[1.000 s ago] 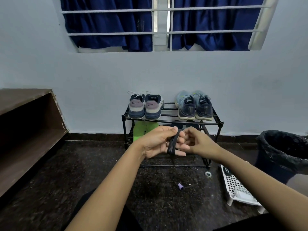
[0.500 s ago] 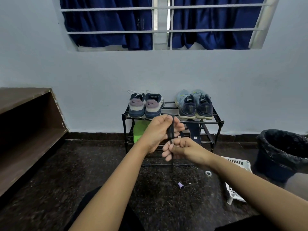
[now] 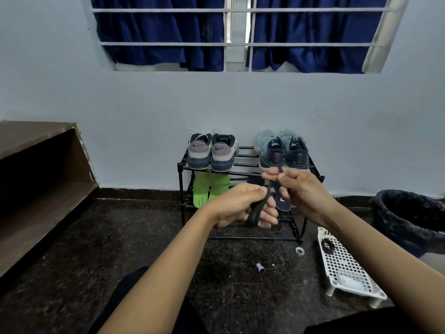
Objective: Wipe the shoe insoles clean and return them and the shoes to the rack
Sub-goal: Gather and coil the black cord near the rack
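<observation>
Below the hands the dark floor [image 3: 96, 249] lies open toward the left, up to a brown shelf [image 3: 41, 179] along that side. To the right of the right hand the room is tighter: a white basket [image 3: 346, 268] lies on the floor, and a black bin [image 3: 409, 218] stands beyond it. A small ring [image 3: 299, 250] and a purple cap [image 3: 260, 267] lie under the hands.

Both hands hold one dark band [image 3: 258, 208] — the left hand [image 3: 240, 206] is curled around its lower loop, and the right hand [image 3: 301, 189] pinches its upper end, higher up. What the band is cannot be told.

Just behind the hands stands the rack [image 3: 183, 179] against the wall. On its top tier, above the left hand, sits a grey pair [image 3: 210, 153]; above the right hand, a blue pair [image 3: 281, 150]. On the lower tier, green insoles [image 3: 209, 189] lean left of the left hand, and a dark insole [image 3: 281, 203] shows between the two hands — partly hidden.

The wall is pale blue, with blue curtains [image 3: 159, 32] behind window bars.
</observation>
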{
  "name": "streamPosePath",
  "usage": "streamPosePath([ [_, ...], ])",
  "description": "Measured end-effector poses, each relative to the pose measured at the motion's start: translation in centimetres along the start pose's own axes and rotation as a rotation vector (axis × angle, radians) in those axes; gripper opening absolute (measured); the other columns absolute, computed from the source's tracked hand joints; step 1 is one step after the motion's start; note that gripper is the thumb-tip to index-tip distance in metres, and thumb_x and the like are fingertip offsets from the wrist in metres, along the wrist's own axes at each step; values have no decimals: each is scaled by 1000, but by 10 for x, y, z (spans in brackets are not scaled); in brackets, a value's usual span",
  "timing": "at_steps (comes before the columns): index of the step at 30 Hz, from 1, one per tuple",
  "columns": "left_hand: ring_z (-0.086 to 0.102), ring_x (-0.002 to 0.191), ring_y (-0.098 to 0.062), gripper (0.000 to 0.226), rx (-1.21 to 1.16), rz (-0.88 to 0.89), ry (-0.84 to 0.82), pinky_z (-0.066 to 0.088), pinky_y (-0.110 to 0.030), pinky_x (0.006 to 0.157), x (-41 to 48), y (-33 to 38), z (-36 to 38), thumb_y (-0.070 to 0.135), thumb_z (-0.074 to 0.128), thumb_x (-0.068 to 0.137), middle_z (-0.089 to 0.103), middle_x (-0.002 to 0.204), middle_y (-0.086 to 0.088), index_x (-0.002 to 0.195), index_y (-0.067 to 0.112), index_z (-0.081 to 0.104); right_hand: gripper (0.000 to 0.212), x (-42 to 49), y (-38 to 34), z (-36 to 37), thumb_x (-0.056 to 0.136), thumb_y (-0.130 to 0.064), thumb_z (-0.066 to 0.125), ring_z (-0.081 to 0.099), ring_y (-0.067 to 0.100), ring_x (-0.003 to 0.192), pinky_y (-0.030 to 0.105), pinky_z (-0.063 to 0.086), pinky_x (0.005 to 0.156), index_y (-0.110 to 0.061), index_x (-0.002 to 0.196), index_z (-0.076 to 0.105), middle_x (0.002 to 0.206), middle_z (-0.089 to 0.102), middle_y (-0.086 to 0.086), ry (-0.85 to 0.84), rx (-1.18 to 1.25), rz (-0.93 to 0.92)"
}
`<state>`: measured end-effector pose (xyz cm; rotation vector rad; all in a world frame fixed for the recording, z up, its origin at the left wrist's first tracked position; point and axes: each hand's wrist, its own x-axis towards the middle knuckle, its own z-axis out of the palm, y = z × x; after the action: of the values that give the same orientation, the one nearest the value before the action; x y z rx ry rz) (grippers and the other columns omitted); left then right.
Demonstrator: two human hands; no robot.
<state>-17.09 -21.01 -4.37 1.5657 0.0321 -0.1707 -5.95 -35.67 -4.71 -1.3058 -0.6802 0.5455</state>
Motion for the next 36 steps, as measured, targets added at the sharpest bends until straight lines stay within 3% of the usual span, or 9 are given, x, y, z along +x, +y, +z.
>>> streamPosePath([
  [6, 71, 83, -27, 31, -297, 156, 111, 57, -47, 82, 1, 6, -2, 20, 38, 105, 69, 86, -17, 93, 0, 59, 11, -7, 22, 8, 85, 0, 61, 57, 9, 62, 22, 40, 60, -9, 85, 68, 70, 66, 4, -128, -266, 62],
  [8, 72, 85, -27, 29, -359, 214, 156, 57, -46, 82, 3, 7, -3, 19, 39, 104, 70, 88, -17, 93, 1, 59, 23, -10, 26, 17, 84, 6, 59, 63, 7, 62, 19, 42, 59, -15, 80, 69, 76, 72, 5, -156, -307, 111],
  [10, 71, 90, -29, 30, -382, 273, 216, 56, -46, 85, 6, 6, -5, 19, 38, 104, 72, 92, -16, 95, 2, 60, 18, -13, 27, 25, 87, 1, 60, 66, 10, 68, 16, 44, 57, -14, 85, 69, 92, 74, 10, -212, -312, 158],
  [16, 68, 103, -20, 31, -8, 292, 403, 53, -39, 95, 12, 0, -11, 19, 38, 105, 72, 100, -9, 96, 10, 66, 15, -16, 17, 32, 91, -3, 56, 58, 8, 61, 14, 44, 55, -1, 100, 67, 83, 70, 7, -262, -246, 180],
  [21, 63, 78, -14, 30, 560, 295, 466, 50, -31, 81, 15, -9, -13, 20, 43, 103, 70, 83, -1, 89, 18, 69, 19, -11, 5, 25, 91, -7, 54, 47, 8, 57, 15, 40, 55, -7, 88, 72, 69, 64, 2, -157, -123, 206],
  [25, 62, 63, 3, 27, 393, 242, 350, 55, -19, 63, 15, -9, -1, 18, 40, 105, 64, 76, 1, 91, 12, 62, 22, -8, 0, 19, 94, -18, 53, 50, 6, 51, 14, 41, 48, -10, 83, 70, 65, 64, -1, 12, -3, 246],
  [29, 71, 78, -22, 25, 223, 141, 215, 59, -36, 75, 21, -15, 5, 23, 40, 105, 69, 83, -12, 97, 11, 61, 26, -7, 2, 13, 95, -28, 53, 48, 6, 47, 15, 39, 45, -15, 75, 63, 57, 60, -3, 130, -112, 304],
  [32, 68, 60, -16, 31, 163, 84, 185, 60, -29, 61, 23, -16, 10, 24, 41, 105, 63, 73, -11, 87, 6, 59, 37, -9, 5, 10, 96, -35, 48, 46, 7, 44, 17, 36, 45, -17, 65, 55, 51, 55, -4, 124, -305, 343],
  [36, 50, 44, -7, 36, 65, 57, 221, 48, -19, 45, 31, -14, 21, 26, 43, 103, 54, 55, 2, 74, 10, 57, 45, -10, 8, 3, 98, -41, 43, 48, 7, 44, 16, 36, 45, -19, 59, 52, 54, 57, -2, 46, -329, 417],
])
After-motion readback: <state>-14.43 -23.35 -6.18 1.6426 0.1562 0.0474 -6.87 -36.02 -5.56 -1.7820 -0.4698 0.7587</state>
